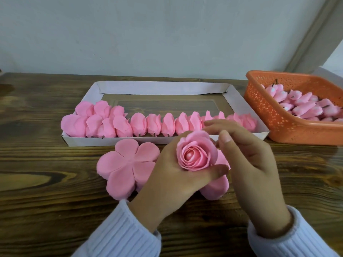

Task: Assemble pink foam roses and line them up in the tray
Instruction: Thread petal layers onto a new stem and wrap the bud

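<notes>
- L hand (pixel 172 169) holds the rose (pixel 196 154) — grip curled round it from below, thumb across the near side, fingers behind. The bloom faces up toward the camera w/ its spiral centre showing.
- R hand (pixel 246 158) is just right of the rose, grip loosely bent and holding nothing. Thumb tip sits just beside the upper right petal and the index reaches over the top. Can't tell if either touches the foam.
- The rose is up off the tabletop (pixel 46 164), in front of the tray's near wall, approx. mid-frame.
- Tray (pixel 167 88): shallow white card, lying lengthwise across the tabletop. A row (pixel 154 125) of pink roses lies side by side along its near wall, w/ short dark stem stubs pointing at the person. At the left end more roses bunch up behind the row.
- Petal sheet (pixel 128 164): flat, lobed pink foam on the tabletop, left of the L hand, w/ another layer peeking out under it. A second pink piece (pixel 217 188) shows beneath the hands.
- Basket (pixel 278 115): orange, perforated, right of the tray and close to its near right corner — pink buds (pixel 300 106) w/ dark stems piled inside.
- Sleeves (pixel 126 229): white ribbed knit at both wrists.
</notes>
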Demonstrator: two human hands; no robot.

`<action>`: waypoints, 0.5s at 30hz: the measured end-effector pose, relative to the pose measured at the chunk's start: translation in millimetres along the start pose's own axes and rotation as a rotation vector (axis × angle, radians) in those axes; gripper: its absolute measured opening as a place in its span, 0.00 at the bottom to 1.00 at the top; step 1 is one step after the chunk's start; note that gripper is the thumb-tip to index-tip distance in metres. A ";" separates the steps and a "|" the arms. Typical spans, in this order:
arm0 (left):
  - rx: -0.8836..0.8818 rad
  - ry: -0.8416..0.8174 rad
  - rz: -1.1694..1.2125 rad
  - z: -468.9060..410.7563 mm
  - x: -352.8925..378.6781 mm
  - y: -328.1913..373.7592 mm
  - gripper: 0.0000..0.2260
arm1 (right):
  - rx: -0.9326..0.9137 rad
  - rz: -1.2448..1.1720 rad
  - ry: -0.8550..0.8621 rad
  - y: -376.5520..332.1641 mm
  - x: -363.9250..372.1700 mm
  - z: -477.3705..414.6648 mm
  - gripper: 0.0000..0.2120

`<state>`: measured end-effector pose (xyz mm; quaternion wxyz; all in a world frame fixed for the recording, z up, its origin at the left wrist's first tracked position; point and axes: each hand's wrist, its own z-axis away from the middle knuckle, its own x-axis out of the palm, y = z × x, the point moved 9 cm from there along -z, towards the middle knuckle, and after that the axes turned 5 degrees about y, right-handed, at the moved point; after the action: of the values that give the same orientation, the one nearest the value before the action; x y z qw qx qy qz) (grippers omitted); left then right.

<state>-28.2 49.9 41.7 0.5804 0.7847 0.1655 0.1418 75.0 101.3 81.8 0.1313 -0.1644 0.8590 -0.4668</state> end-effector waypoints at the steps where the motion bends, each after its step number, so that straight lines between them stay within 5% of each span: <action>1: 0.007 -0.005 0.000 -0.2 2.7 1.6 0.18 | -0.014 0.036 -0.024 -0.2 2.7 0.6 0.12; 5: -0.033 0.116 -0.042 0.2 0.0 -4.1 0.08 | -0.018 0.033 -0.039 1.3 5.4 1.7 0.09; 7: -0.086 0.102 -0.034 5.1 -1.0 -9.4 0.14 | 0.006 -0.011 -0.050 3.0 6.4 2.0 0.10; 11: 0.010 0.058 0.037 5.1 -2.4 9.1 0.14 | 0.260 -0.316 -0.045 23.9 9.1 5.0 0.11; 15: 0.077 0.055 0.264 -0.4 -3.3 18.7 0.06 | 0.386 -0.236 -0.104 37.3 17.3 9.3 0.10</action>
<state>-29.5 43.7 59.6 0.5214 0.8170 0.0822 0.2320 56.8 106.2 44.1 0.1488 -0.2593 0.7206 -0.6256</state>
